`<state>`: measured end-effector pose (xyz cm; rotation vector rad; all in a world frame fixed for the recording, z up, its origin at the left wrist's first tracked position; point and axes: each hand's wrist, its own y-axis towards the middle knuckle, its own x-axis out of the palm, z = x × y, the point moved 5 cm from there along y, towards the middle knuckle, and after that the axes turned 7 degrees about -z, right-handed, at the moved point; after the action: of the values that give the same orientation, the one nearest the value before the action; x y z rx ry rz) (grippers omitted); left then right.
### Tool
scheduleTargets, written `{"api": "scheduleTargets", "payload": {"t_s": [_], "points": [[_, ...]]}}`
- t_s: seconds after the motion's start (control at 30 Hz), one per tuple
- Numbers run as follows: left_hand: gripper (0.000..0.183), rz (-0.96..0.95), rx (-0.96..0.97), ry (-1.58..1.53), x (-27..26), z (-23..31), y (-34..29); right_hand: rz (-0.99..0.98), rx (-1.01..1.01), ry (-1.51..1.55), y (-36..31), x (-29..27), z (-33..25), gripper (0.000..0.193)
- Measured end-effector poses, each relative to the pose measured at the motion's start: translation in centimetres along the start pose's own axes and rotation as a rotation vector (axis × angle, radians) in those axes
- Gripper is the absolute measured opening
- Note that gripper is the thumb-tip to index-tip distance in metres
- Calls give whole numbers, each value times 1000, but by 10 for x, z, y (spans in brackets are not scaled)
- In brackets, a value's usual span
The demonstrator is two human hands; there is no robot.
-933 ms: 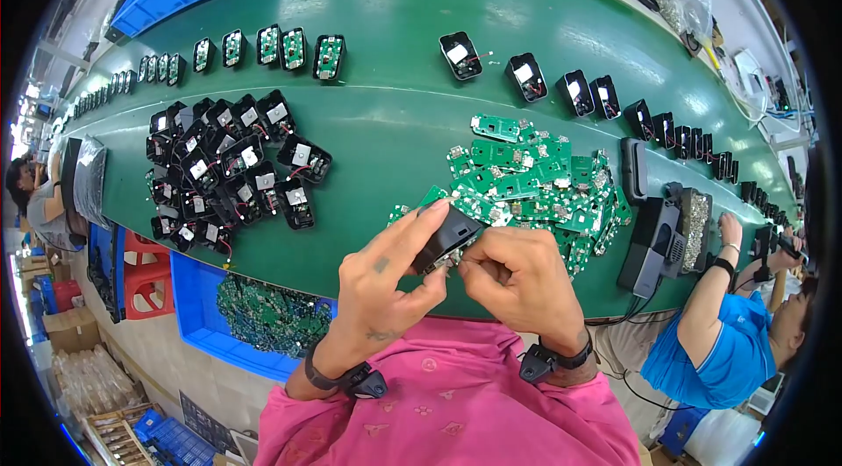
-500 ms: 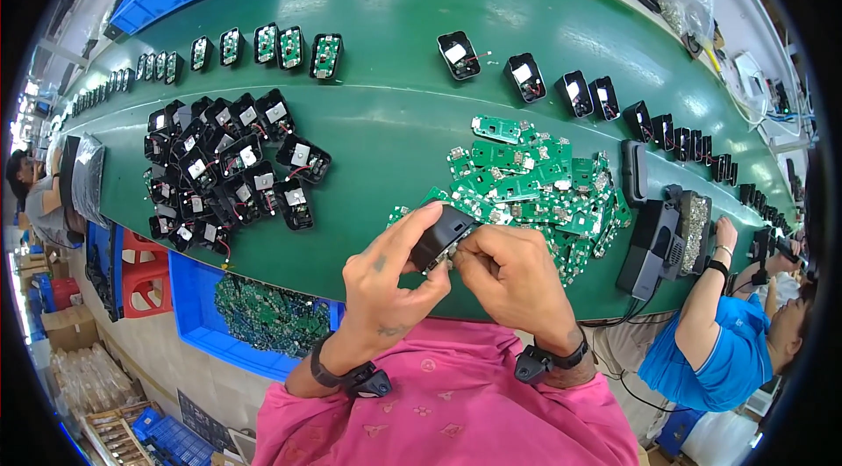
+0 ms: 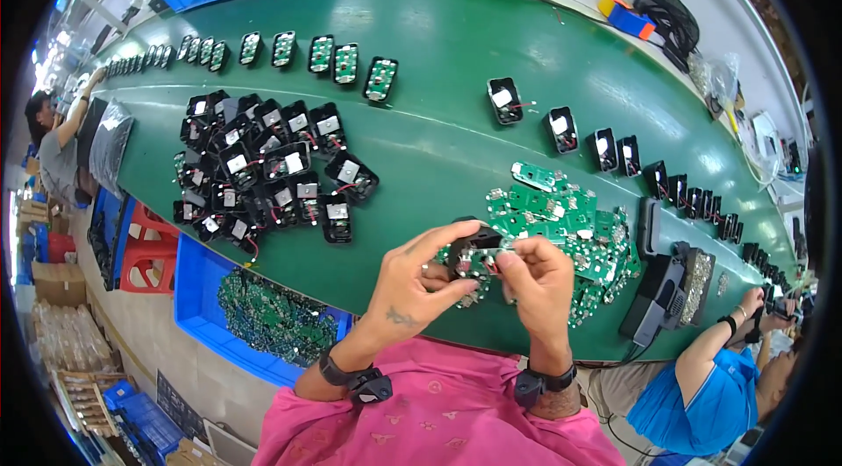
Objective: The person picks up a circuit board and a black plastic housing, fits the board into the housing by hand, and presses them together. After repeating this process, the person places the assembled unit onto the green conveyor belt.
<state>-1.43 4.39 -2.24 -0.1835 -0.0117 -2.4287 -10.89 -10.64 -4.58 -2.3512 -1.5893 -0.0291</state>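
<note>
Above the bench's [image 3: 421, 168] near edge, we hold a small black housing [image 3: 462, 246].
Our left hand [image 3: 409, 290] is clamped around it, while our right hand [image 3: 537, 278] pinches a circuit board [image 3: 479, 261] at its open side. Beyond our right hand lies a loose pile of green boards [image 3: 566, 218].

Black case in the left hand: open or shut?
Open: circuitry shows at the uncovered side of the black case, between the left hand and right hand.
</note>
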Motion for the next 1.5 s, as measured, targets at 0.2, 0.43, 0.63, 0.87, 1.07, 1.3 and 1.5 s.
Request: {"api": "scheduleTargets", "payload": {"t_s": [0.2,0.43,0.63,0.87,1.07,1.3,1.5], "points": [[59,68,15,52,2,-4,0,-2,-182,199,-4,11,7,15],[54,35,120,242,1,-1,-1,-171,-131,-84,8,0,-8,38],[48,191,248,390,-4,2,-4,-238,-238,-491,13,25,-35,23],[56,311,309,471,-3,-3,2,-1,-29,31,-7,41,-5,22],[50,123,111,256,-10,-6,4,-35,-172,-436,14,28,-23,32],[42,51,40,-144,-14,-3,1,60,-89,-462,13,31,-21,35],[31,127,-19,-132,-14,-11,5,-26,-76,-357,20,43,-12,27]]}}
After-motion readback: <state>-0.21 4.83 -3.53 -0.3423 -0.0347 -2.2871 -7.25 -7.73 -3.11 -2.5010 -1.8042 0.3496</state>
